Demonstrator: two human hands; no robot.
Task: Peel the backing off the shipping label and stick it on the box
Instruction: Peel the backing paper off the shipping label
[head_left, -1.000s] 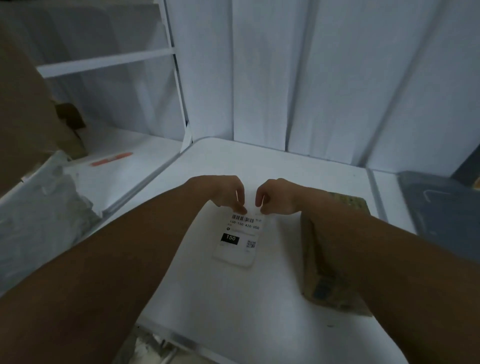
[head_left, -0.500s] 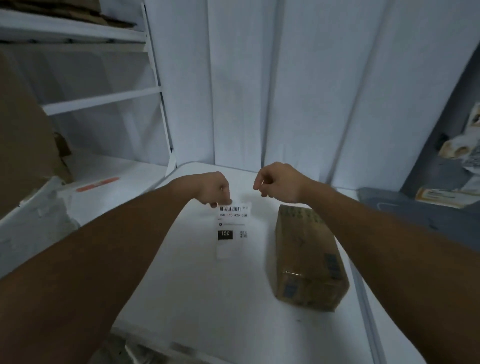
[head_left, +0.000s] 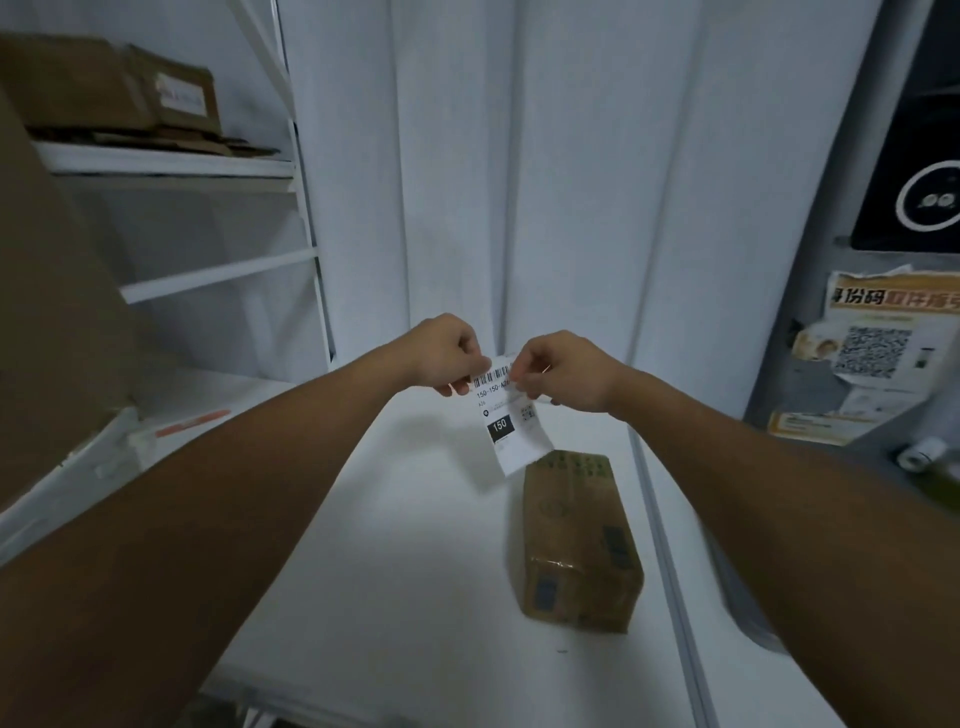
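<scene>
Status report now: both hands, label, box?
Left hand and right hand pinching shipping label top edge, held above table. Box on table, bare of label. Nothing in the way.

This looks like a parcel pickup or packing room. White metal shelving on the left holds brown cartons, a taped cardboard box lies on a white table, and a poster with a QR code hangs at right. The printed shipping label reads 150.
</scene>
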